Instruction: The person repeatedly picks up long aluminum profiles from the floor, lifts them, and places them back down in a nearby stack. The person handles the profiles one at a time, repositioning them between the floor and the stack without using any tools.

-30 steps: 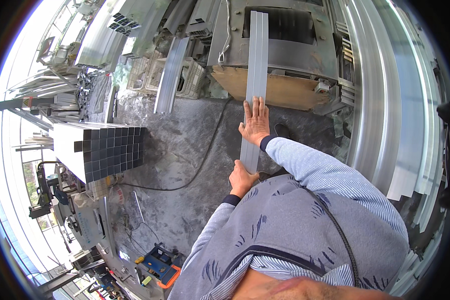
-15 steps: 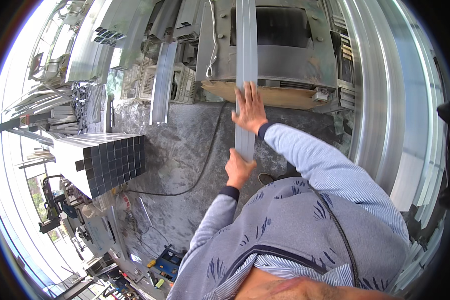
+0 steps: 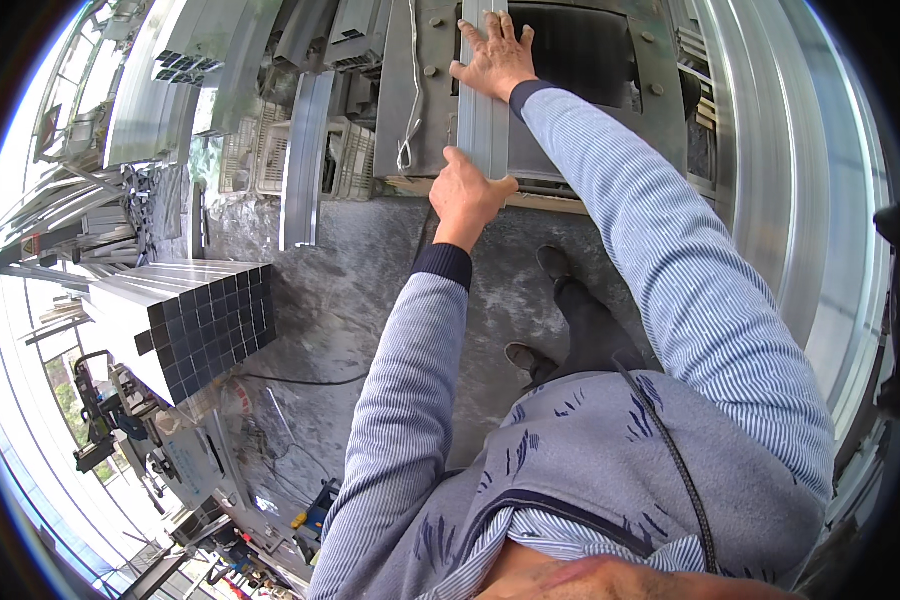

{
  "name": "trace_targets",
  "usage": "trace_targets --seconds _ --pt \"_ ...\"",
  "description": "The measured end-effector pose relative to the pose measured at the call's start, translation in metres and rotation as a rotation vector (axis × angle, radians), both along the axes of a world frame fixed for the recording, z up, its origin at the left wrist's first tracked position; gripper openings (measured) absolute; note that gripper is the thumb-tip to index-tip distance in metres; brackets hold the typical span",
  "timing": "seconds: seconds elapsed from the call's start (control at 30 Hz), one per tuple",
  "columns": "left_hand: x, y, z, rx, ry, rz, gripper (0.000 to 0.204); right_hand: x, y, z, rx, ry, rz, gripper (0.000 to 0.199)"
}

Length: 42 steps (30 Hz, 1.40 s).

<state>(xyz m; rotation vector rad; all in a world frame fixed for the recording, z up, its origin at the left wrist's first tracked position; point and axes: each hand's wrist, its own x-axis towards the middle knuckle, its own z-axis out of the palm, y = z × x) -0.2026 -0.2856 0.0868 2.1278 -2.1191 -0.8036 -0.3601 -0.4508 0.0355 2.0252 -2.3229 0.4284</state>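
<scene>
A long silvery metal profile [image 3: 482,125] points away from me across the top of a dark metal machine [image 3: 550,140]. At its near end my left hand [image 3: 464,197] is closed round it, the thumb reaching over to the right side. Farther up, my right hand [image 3: 496,58] lies on the profile's upper face with its fingers spread, touching it without wrapping round. The profile's far end runs out of the picture at the top.
Stacked square tubes [image 3: 205,330] stand at the left. White crates [image 3: 345,160] and a leaning channel [image 3: 304,165] are left of the machine. Long metal profiles [image 3: 770,150] line the right side. A black cable [image 3: 305,380] crosses the floor.
Both hands have moved away from me, and the profile has slid farther over the machine with them. My arms are now stretched out, and my feet show below.
</scene>
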Motion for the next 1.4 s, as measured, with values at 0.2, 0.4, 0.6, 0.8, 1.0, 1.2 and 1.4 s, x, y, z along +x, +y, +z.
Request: trace_targets --seconds 0.2,0.4,0.6,0.8,1.0,1.2,1.4 --pt "0.042 0.086 -0.033 0.007 0.068 0.074 0.083 0.048 0.091 -0.013 0.002 -0.069 0.071 0.087" --pt "0.089 0.19 -0.062 0.076 0.077 0.118 0.078 0.096 0.2 -0.017 0.137 -0.106 0.125 0.089" --pt "0.131 0.287 -0.076 0.156 0.071 0.153 0.077 0.138 0.297 -0.042 0.111 -0.169 0.178 0.094" --pt "0.165 0.359 -0.085 0.161 0.031 0.118 0.08 0.165 0.37 -0.067 0.028 -0.236 0.233 0.107" --pt "0.184 0.412 -0.094 0.172 0.035 0.181 0.073 0.181 0.428 -0.086 0.041 -0.24 0.268 0.111" --pt "0.187 0.427 -0.095 0.176 0.04 0.187 0.067 0.181 0.446 -0.091 0.051 -0.281 0.319 0.117" --pt "0.133 0.289 -0.084 0.071 0.055 0.114 0.073 0.126 0.309 -0.081 -0.115 -0.286 0.242 0.111"
